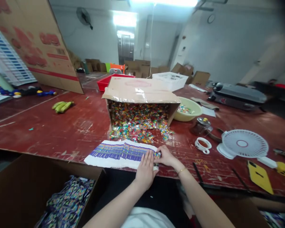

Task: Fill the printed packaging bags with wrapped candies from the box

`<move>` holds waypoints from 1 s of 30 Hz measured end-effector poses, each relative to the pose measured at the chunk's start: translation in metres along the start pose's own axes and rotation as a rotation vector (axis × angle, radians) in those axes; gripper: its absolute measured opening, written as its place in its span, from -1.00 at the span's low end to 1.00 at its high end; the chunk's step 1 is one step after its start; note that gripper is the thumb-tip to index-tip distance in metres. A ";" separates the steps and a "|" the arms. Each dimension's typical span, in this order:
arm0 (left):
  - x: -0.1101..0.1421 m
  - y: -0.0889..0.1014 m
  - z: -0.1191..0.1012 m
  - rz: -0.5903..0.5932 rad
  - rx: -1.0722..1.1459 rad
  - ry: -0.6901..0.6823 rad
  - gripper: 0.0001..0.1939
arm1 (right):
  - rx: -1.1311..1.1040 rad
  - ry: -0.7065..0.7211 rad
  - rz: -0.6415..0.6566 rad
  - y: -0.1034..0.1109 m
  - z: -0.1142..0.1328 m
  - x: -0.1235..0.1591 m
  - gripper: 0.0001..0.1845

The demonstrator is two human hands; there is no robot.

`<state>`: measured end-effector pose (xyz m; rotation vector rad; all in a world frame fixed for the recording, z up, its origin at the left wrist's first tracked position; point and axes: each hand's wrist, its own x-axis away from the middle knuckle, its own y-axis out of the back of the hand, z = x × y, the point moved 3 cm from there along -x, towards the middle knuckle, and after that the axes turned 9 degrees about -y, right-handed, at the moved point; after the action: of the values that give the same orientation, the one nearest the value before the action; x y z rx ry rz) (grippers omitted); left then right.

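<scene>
A white cloth (130,164) lies near the table's front edge, bearing a long overlapping row of purple printed packets (114,151). My left hand (144,167) rests flat on the row's right end, fingers stretched out. Beside it, my right hand (165,156) pinches a small colourful packet (157,155) at the end of the row; the fingers partly hide it. Just beyond the cloth, a cardboard box (133,85) on its side spills many small clear packets of multicoloured pieces (137,133) onto the table.
A pale green basin (188,110) stands right of the box. Farther right are a glass teapot (201,125), a cup of tea (203,144), a white fan (244,143) and a yellow phone (260,175). Bananas (61,106) lie left. Below left, an open carton (9,186) holds purple packets.
</scene>
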<state>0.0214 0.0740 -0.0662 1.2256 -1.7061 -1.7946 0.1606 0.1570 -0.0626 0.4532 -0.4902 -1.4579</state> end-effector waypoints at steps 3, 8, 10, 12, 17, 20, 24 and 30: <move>-0.006 -0.019 0.002 -0.035 -0.048 0.036 -0.36 | -0.039 -0.005 0.014 0.008 0.000 0.004 -0.66; -0.005 0.014 -0.006 -0.134 0.016 0.134 -0.17 | -0.231 -0.098 0.050 0.017 0.011 0.046 -0.57; -0.004 0.034 -0.012 -0.133 0.104 0.150 -0.28 | -0.418 -0.132 0.011 0.026 0.022 0.068 -0.58; -0.001 0.051 -0.016 -0.116 0.173 0.109 -0.38 | -0.617 -0.141 0.046 0.036 0.036 0.087 -0.61; 0.021 0.071 -0.021 -0.182 0.221 -0.024 -0.32 | -0.551 -0.119 0.388 0.045 0.065 0.112 -0.64; 0.034 0.074 -0.022 -0.243 0.233 -0.050 -0.32 | -0.446 -0.114 0.327 0.038 0.070 0.114 -0.87; 0.044 0.080 -0.018 -0.220 0.365 0.007 -0.56 | -0.283 -0.009 0.214 0.033 0.076 0.115 -0.70; 0.041 0.077 -0.010 -0.121 0.969 0.397 -0.69 | -0.724 -0.111 0.335 0.024 0.070 0.113 -0.75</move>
<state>-0.0156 0.0218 -0.0060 1.8990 -2.3238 -0.6110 0.1464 0.0462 0.0131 -0.2770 -0.0909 -1.2329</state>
